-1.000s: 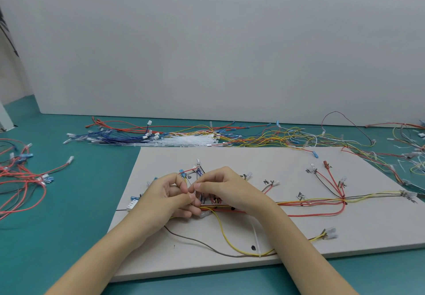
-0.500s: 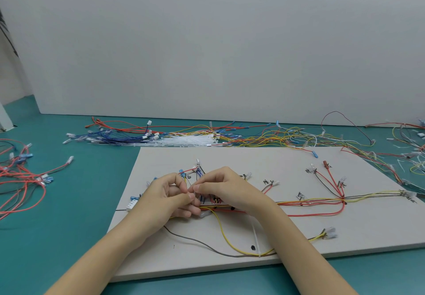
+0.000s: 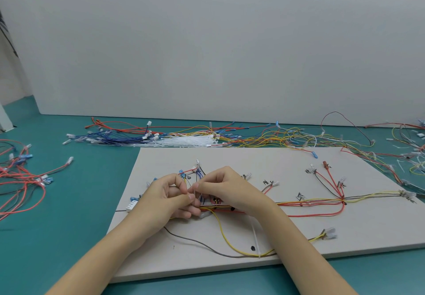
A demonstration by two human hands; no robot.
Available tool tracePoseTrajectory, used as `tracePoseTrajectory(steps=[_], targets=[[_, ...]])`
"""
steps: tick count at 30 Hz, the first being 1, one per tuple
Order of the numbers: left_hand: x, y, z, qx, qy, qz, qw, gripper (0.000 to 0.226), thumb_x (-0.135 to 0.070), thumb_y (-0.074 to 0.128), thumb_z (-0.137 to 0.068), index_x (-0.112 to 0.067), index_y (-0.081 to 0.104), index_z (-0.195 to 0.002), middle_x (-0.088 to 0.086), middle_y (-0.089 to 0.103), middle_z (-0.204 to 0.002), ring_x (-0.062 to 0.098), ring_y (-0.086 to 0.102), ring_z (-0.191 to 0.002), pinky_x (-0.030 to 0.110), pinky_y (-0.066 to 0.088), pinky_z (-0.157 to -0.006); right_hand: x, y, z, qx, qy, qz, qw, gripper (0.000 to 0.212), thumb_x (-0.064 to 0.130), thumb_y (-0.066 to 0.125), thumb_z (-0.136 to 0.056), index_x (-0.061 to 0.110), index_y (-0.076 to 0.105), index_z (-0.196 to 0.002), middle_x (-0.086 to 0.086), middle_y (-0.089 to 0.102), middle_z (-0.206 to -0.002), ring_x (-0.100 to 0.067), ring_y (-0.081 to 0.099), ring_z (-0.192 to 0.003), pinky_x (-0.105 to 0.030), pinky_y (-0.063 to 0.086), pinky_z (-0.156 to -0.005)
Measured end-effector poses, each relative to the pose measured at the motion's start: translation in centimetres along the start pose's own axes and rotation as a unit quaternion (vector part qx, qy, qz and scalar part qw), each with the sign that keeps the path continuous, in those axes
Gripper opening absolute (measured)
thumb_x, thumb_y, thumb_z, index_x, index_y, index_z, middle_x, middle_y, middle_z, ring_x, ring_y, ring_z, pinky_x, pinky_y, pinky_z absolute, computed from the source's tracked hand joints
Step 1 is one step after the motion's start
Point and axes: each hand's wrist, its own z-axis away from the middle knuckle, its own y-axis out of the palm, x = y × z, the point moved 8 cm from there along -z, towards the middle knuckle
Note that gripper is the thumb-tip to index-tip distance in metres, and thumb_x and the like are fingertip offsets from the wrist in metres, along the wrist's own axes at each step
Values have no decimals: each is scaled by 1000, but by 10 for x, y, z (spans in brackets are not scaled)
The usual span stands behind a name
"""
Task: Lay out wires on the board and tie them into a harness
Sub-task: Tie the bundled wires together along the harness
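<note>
Board (image 3: pixel 287 230): pale panel flat on teal worktop (image 3: pixel 69 225). Harness wires (image 3: pixel 305 202): red, yellow and black, laid across the board, branching to connectors at right. Left hand (image 3: pixel 167 199) and right hand (image 3: pixel 226 190): meeting over the bundle's left end, each grip pinched with thumb and forefinger on a thin clear tie (image 3: pixel 196 192). Loose tie (image 3: pixel 255 237): near edge, crossing a yellow wire (image 3: pixel 224 235). Spare wires (image 3: pixel 207 137): heaped beyond the board.

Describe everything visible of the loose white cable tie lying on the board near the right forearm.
The cable tie is a thin, translucent white plastic strip, unfastened and nearly straight. It lies flat on the pale board, running from near the right wrist toward the near edge. Its near end crosses the yellow wire and the grey wire. Neither hand touches it.
</note>
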Motion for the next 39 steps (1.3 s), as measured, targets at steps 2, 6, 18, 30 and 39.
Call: tracePoseTrajectory(steps=[2, 6, 18, 30, 39], targets=[[-1, 0, 1, 1, 2, -1, 1000, 22, 7, 58, -90, -6, 44, -78, 18, 71, -73, 29, 71, -63, 23, 55, -51, -1, -1, -1, -5, 1, -13, 1000, 15, 14, 64, -91, 6, 75, -84, 7, 66, -62, -2, 54, -60, -14, 42, -58], [-1, 1, 1, 1, 2, 1, 1000, 22, 6, 58, -90, -6, 44, -79, 18, 71, -73, 29, 72, -65, 24, 55, -52, -1, -3, -2, -15, 0, -37, 999, 11, 12, 66, -90, 13, 69, -79, 0, 67, -68, -5, 56, -61, -15, 45, -60], [0, 0, 1, 1, 6, -5, 1000, 21, 7, 58, -90, -5, 44, -79, 16, 72, -73, 28, 72, -65, 23, 56, -53, -3, -2, -3, 4, -4, -34, 999, 10, 10, 66, -90, 12, 66, -80, 9, 65, -58, -3, 56, -59, -12, 44, -58], [2, -2, 1, -2, 7, -5, 1000, 13, 5, 61, -89, -3, 51, -85, 20, 71, -76, 27, 71, -64, 24, 55, -52, -3, -5, -2, -8, -6, -36, 999, 6, 13, 73, -85, 13, 72, -79, -1, 69, -71, -7, 60, -66, -18, 45, -66], [2, -4, 3, -14, -5, -7, 1000, 15, 4, 61, -89, -3, 68, -99, 20, 73, -81, 25, 73, -69, 22, 56, -56, 0, -6, -1, -17, -16, -10, 1000, 12, 14, 68, -89, 16, 71, -77, 2, 65, -66, -9, 53, -62, -22, 39, -60]])
